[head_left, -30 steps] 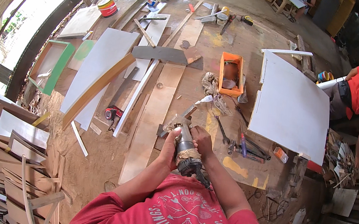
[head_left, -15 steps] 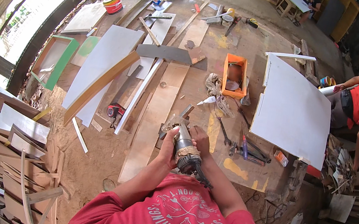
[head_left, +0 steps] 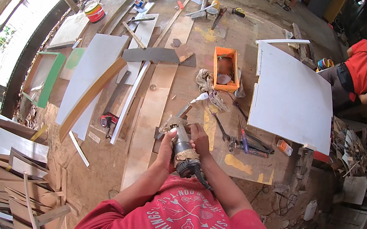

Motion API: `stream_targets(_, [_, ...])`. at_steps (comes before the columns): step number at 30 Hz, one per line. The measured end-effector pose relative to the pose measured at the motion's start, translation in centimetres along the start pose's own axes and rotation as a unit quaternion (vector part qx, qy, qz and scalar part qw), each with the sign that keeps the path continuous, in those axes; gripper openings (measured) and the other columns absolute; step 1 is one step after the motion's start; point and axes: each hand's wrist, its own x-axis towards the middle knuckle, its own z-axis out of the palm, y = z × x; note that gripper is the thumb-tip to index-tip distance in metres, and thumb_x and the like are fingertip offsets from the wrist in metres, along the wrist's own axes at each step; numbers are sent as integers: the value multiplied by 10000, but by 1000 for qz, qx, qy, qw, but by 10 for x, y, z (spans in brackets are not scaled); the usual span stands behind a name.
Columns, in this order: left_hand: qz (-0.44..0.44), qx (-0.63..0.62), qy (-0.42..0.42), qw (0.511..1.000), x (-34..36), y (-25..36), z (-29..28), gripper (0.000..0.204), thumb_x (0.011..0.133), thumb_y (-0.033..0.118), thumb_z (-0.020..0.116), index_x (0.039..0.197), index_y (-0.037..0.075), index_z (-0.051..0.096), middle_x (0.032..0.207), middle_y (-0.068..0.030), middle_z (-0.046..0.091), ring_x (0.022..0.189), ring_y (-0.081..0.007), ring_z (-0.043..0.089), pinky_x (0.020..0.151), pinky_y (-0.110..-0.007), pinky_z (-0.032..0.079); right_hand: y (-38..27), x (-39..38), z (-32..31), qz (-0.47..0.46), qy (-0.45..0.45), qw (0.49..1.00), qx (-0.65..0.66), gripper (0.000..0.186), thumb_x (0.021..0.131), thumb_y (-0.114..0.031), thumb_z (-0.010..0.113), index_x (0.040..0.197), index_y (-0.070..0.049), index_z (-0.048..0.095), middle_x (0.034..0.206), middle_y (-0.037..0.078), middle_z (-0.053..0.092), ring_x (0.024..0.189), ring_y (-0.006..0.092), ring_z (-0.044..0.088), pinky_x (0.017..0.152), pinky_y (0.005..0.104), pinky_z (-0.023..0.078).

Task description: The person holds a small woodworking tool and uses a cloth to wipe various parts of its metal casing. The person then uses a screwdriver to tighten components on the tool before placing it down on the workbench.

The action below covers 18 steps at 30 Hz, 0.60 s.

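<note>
A trim router (head_left: 182, 145) with a grey metal body, a clear base and a black motor end lies tilted in front of my chest. Tan wrapping circles it near the motor. My left hand (head_left: 166, 152) is closed round its left side, the thumb near the base. My right hand (head_left: 200, 140) has its fingers curled against the other side, by the base; the fingertips are partly hidden. Just beyond the base sits a small dark metal piece (head_left: 184, 111). A white squeeze bottle (head_left: 199, 98) and a wrench (head_left: 223, 129) lie close by.
An orange bin (head_left: 214, 77) stands beside bundled rags (head_left: 204, 80). A large white panel (head_left: 292, 100) covers the right side. A curved wooden strip (head_left: 86, 102), white boards and a red tape measure (head_left: 107, 121) lie left. A person in red (head_left: 365, 70) bends at the far right.
The view has shifted slightly, so the workbench things appear farther left. Both hands keep their hold on the router. The person at the right has bent away, with the arm drawn in.
</note>
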Motion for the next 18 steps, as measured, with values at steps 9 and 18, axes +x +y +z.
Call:
stream_targets(9, [-3,18,-21,1000,2,1,-1,699,993,560,609,1301,-67,576,1090,-223,742,951,-349,776,886,-524,661,6,4,-3,24,2,1000,20,362,739,-14,731,1097,-29,675,1093,186,700,1028,396,686,832,428,571])
stream_targets(18, [-24,40,-32,998,-11,7,1,692,1001,554,567,1316,-63,568,1080,-217,723,926,-341,760,847,-500,654,29,37,-5,52,-53,997,-1,256,940,-234,735,1141,-86,678,1000,208,776,928,463,739,817,562,587])
